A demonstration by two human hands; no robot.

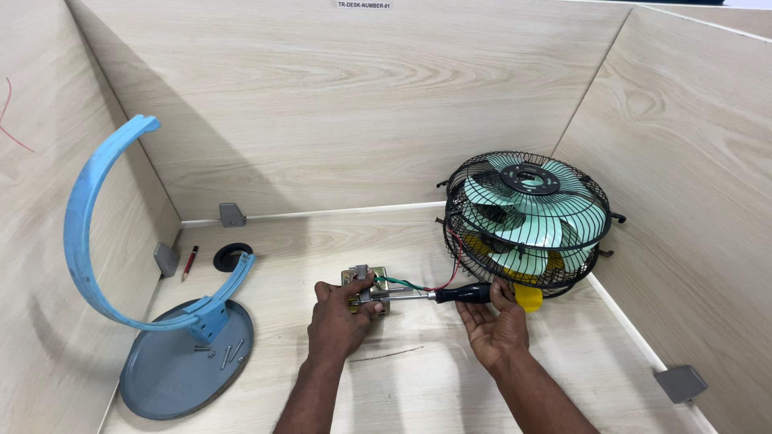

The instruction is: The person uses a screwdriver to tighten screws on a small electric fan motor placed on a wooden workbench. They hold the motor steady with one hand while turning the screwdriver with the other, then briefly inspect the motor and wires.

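My left hand (344, 312) is clamped over the small metal motor block (367, 288) at the desk's centre, so most of the block hides under my fingers and I cannot make out which screw or face the tool tip meets. My right hand (498, 321) lies palm up with fingers curled around the black handle of the screwdriver (438, 295), whose shaft runs toward 9 o'clock into the block. Green and red wires (414, 283) loop from the block toward 2 o'clock into the black wire fan cage (527, 221); its pale green blades show through the mesh, but the lower rear of the cage is dim and a yellow part (529, 297) beneath it is half covered by my fingers. The cage sits close against the right partition. At 8 o'clock stands the grey round base (173, 366) with its blue curved bracket (88, 233); a few loose screws (227, 352) lie on the base, too small to count surely. A red pencil (190, 262) and black ring (232, 255) lie at 10 o'clock. Open desktop (418, 386) stretches between my forearms, toward 6 o'clock
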